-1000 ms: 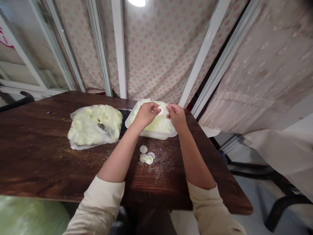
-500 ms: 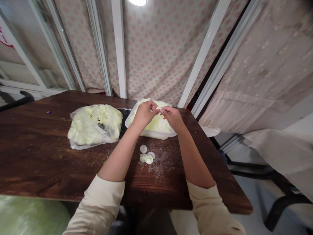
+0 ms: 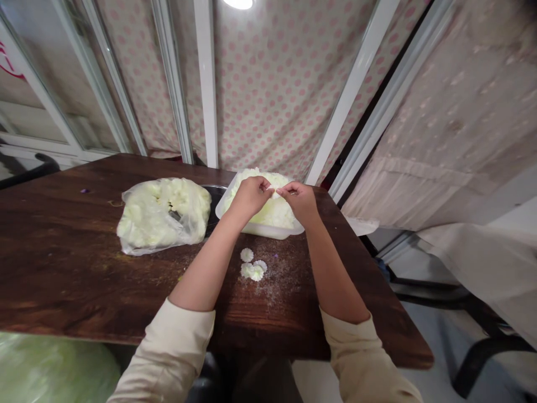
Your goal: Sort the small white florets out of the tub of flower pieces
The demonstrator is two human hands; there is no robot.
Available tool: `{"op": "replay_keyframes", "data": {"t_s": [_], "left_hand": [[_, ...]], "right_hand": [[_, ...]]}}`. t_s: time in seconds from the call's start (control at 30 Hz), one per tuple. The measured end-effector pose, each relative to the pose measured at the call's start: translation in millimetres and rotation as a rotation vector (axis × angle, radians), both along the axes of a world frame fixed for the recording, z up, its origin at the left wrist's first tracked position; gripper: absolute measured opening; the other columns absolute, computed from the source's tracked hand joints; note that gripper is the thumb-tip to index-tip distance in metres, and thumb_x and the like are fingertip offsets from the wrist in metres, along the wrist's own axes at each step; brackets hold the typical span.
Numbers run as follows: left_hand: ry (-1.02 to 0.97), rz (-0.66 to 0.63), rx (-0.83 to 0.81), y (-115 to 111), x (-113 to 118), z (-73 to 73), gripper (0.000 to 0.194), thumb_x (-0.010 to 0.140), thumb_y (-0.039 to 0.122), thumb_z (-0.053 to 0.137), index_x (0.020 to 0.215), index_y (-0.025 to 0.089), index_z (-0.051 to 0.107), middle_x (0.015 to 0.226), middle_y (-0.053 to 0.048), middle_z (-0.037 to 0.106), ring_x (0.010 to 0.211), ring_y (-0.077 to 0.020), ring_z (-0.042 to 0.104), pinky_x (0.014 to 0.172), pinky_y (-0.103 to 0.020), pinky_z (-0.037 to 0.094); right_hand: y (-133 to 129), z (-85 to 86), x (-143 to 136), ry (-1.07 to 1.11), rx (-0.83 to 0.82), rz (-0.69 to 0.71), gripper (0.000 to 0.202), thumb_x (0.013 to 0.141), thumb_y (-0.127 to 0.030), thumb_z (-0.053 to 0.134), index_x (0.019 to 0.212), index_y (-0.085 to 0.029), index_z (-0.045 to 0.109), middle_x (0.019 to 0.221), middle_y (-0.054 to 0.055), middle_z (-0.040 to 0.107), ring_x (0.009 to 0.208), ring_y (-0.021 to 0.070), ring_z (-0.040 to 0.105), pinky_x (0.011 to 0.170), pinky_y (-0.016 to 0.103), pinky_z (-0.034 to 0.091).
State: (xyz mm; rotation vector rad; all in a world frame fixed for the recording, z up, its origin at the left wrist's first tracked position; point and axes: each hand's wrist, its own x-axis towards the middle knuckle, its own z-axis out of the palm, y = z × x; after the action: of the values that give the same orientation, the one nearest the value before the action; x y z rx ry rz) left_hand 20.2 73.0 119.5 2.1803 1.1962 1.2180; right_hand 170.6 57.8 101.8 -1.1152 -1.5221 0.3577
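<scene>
Head view: pinching white piece (image 3: 273, 189) narrowly between left hand (image 3: 250, 196) and right hand (image 3: 304, 202), likely for fine fingertip control; working above tub (image 3: 268, 230), within easy reach, bag (image 3: 140, 245) left of grip.

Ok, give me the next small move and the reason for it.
I'd lower the left hand and right hand slightly toward the tub: their pinched fingertips nearly meet above its pale pieces, so anything small that slipped would probably land there.
</scene>
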Motion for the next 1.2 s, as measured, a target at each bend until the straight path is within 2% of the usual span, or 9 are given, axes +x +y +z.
{"op": "replay_keyframes", "data": {"t_s": [0.1, 0.2, 0.3, 0.4, 0.53, 0.67, 0.77, 0.97, 1.2], "left_hand": [[0.038, 0.085, 0.023, 1.7, -1.0, -1.1, 0.010, 0.073, 0.021, 0.055, 0.070, 0.014, 0.061, 0.070, -0.004, 0.062, 0.064, -0.0137, 0.053, 0.065, -0.027, 0.040], [0.052, 0.130, 0.023, 0.9, -2.6, 0.4, 0.008, 0.073, 0.019, 0.055, 0.070, 0.014, 0.061, 0.071, -0.004, 0.063, 0.064, -0.0137, 0.054, 0.066, -0.027, 0.041], [0.048, 0.092, -0.002, -1.4, -2.6, 2.3, 0.010, 0.073, 0.020, 0.058, 0.066, 0.014, 0.060, 0.066, -0.003, 0.062, 0.063, -0.0130, 0.053, 0.066, -0.026, 0.041], [0.069, 0.049, -0.015, -2.0, -0.8, 1.4, 0.011, 0.075, 0.020, 0.058, 0.065, 0.014, 0.061, 0.064, -0.003, 0.061, 0.061, -0.0127, 0.053, 0.064, -0.026, 0.040], [0.116, 0.015, 0.011, -0.4, 1.7, -1.9, 0.012, 0.077, 0.017, 0.053, 0.071, 0.013, 0.063, 0.066, -0.005, 0.062, 0.062, -0.0134, 0.053, 0.062, -0.026, 0.039], [0.104, -0.007, 0.041, -1.6, 3.2, -1.8, 0.015, 0.078, 0.017, 0.050, 0.075, 0.013, 0.065, 0.071, -0.005, 0.064, 0.065, -0.0141, 0.055, 0.063, -0.026, 0.040], [0.067, 0.002, 0.049, -2.9, 4.5, -1.6, 0.015, 0.078, 0.019, 0.052, 0.078, 0.014, 0.066, 0.074, -0.005, 0.066, 0.067, -0.0144, 0.057, 0.065, -0.025, 0.041], [0.123, 0.085, 0.063, -2.5, 8.6, -6.3, 0.015, 0.078, 0.019, 0.052, 0.074, 0.014, 0.066, 0.073, -0.007, 0.067, 0.067, -0.0156, 0.059, 0.067, -0.027, 0.043], [0.222, 0.222, 0.081, -5.6, 7.3, -4.0, 0.021, 0.080, 0.017, 0.045, 0.083, 0.012, 0.065, 0.083, -0.011, 0.067, 0.078, -0.0198, 0.061, 0.073, -0.029, 0.045]], "right_hand": [[-0.1, -0.6, 0.8, 0.035, -0.004, -0.050, 0.029, 0.064, -0.042, 0.066, 0.057, -0.017, 0.054, 0.052, -0.003, 0.049, 0.050, 0.0086, 0.042, 0.049, 0.023, 0.033], [1.6, -1.5, 9.3, 0.047, 0.001, -0.178, 0.031, 0.067, -0.043, 0.064, 0.054, -0.017, 0.052, 0.048, -0.004, 0.045, 0.048, 0.0086, 0.040, 0.049, 0.024, 0.033], [3.4, -2.3, 20.4, -0.003, -0.023, -0.247, 0.028, 0.070, -0.043, 0.061, 0.067, -0.015, 0.060, 0.058, 0.001, 0.056, 0.056, 0.0126, 0.049, 0.056, 0.027, 0.040], [2.0, -1.6, 24.2, -0.129, -0.036, -0.153, 0.035, 0.076, -0.045, 0.053, 0.089, -0.015, 0.063, 0.085, 0.008, 0.065, 0.076, 0.0182, 0.058, 0.071, 0.033, 0.044], [-4.3, 2.1, 16.2, -0.320, -0.027, 0.059, 0.033, 0.080, -0.044, 0.049, 0.092, -0.017, 0.065, 0.099, 0.009, 0.064, 0.087, 0.0179, 0.057, 0.080, 0.033, 0.042], [-6.6, 5.1, 10.2, -0.366, -0.047, 0.112, 0.025, 0.078, -0.038, 0.054, 0.077, -0.016, 0.065, 0.078, 0.004, 0.062, 0.071, 0.0141, 0.053, 0.065, 0.027, 0.040], [-5.3, 5.1, 11.3, -0.342, -0.050, 0.074, 0.025, 0.077, -0.035, 0.053, 0.065, -0.015, 0.061, 0.058, -0.001, 0.052, 0.057, 0.0109, 0.044, 0.054, 0.024, 0.032], [-3.7, 2.8, 10.4, -0.307, -0.049, -0.003, 0.023, 0.074, -0.033, 0.057, 0.060, -0.015, 0.056, 0.055, -0.002, 0.051, 0.055, 0.0097, 0.042, 0.053, 0.024, 0.030], [-2.1, 0.7, 6.2, -0.453, 0.023, -0.158, 0.042, 0.076, -0.043, 0.056, 0.049, -0.018, 0.033, 0.049, -0.005, 0.034, 0.051, 0.0085, 0.030, 0.051, 0.025, 0.022]]}}
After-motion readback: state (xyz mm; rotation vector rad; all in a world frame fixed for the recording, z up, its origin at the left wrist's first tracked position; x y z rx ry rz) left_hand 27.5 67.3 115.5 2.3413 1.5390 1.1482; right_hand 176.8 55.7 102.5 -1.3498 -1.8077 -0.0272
